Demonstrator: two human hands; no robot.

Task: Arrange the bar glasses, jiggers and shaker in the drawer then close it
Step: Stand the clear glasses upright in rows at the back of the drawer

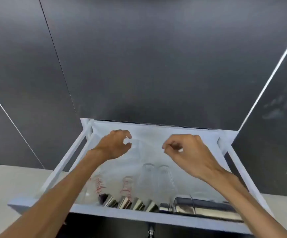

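Head view: along the lower edge of the open white drawer [156,219] lie a shiny steel cocktail shaker [204,207] at lower right and a row of steel jiggers [130,203] left of it. Just beyond stand clear bar glasses [156,176], two with red markings [127,186]. Farther up, at mid-frame, the left hand [115,145] and right hand [187,148] hover, fingers loosely curled, holding nothing I can make out.
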